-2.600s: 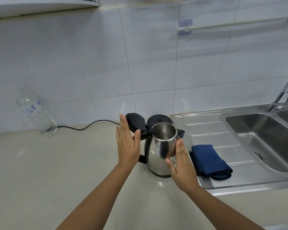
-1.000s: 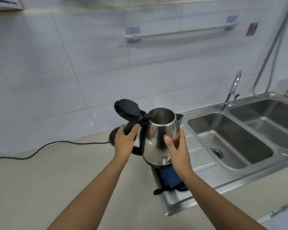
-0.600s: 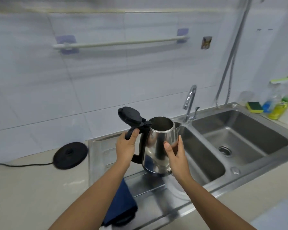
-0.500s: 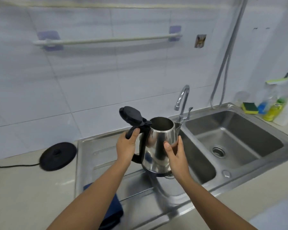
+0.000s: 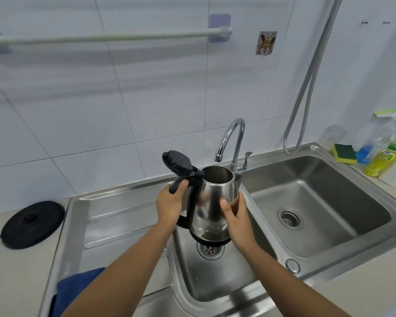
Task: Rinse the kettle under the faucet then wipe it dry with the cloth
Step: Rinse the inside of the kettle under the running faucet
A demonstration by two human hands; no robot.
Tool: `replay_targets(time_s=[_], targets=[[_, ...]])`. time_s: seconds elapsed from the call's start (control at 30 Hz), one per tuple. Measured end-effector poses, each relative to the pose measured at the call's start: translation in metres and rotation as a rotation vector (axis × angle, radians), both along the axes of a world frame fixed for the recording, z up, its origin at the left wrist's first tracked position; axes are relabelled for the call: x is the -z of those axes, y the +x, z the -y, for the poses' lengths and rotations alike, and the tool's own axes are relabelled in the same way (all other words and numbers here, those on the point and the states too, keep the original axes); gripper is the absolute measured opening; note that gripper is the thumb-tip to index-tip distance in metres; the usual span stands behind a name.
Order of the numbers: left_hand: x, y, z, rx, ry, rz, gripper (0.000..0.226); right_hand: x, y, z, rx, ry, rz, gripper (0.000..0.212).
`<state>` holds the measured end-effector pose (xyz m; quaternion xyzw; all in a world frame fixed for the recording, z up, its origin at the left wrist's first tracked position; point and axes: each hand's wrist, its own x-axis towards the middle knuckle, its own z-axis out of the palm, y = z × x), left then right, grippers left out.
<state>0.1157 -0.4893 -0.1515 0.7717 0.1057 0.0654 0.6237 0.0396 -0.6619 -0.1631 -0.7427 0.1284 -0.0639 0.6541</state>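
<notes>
I hold a shiny steel kettle (image 5: pixel 212 202) upright in the air over the left sink basin (image 5: pixel 217 280), its black lid flipped open to the left. My left hand (image 5: pixel 170 202) grips the black handle. My right hand (image 5: pixel 234 215) is wrapped around the kettle's right side. The chrome faucet (image 5: pixel 232 138) stands just behind the kettle, its spout pointing down to the left, with no water running. A folded blue cloth (image 5: pixel 74 286) lies on the steel drainboard at lower left, partly hidden by my left forearm.
The kettle's black base (image 5: pixel 32 223) sits on the counter at far left with its cord. A second basin (image 5: pixel 311 209) lies to the right. A sponge (image 5: pixel 344 153), bottles (image 5: pixel 381 160) and a hanging metal hose (image 5: pixel 306 92) crowd the right corner. A towel rail (image 5: pixel 105 37) spans the tiled wall.
The kettle was lifted off its base with both hands and carried right, from the counter over the drainboard to above the left basin. The cloth stayed on the drainboard.
</notes>
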Motion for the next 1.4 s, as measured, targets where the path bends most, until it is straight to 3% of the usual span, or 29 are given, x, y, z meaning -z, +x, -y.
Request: replay_targets(time_s=[0.23,0.3,0.47,0.73,1.0,1.1,1.4], targets=[[0.015,0.027,0.009,-0.004,-0.015,-0.001,0.066,0.011,0.032,0.024,-0.006,0.017,-0.005,0.099],[0.017,0.034,0.008,-0.019,-0.023,-0.001,0.068,0.007,0.054,0.039,0.098,-0.035,0.007,0.084],[0.024,0.042,0.003,-0.024,-0.014,0.001,0.073,-0.012,0.142,0.086,0.22,-0.382,-0.077,0.068],[0.03,0.047,-0.001,-0.037,0.027,0.015,0.077,0.0,0.198,0.106,0.002,-0.939,-0.255,0.073],[0.033,0.056,-0.001,-0.048,0.023,-0.01,0.064,0.007,0.21,0.123,-0.075,-1.074,-0.294,0.075],[0.034,0.057,0.0,-0.058,0.014,-0.019,0.076,0.01,0.208,0.122,-0.063,-1.086,-0.276,0.072],[0.033,0.055,0.003,-0.054,-0.002,0.0,0.082,0.014,0.201,0.122,-0.038,-1.112,-0.238,0.067]])
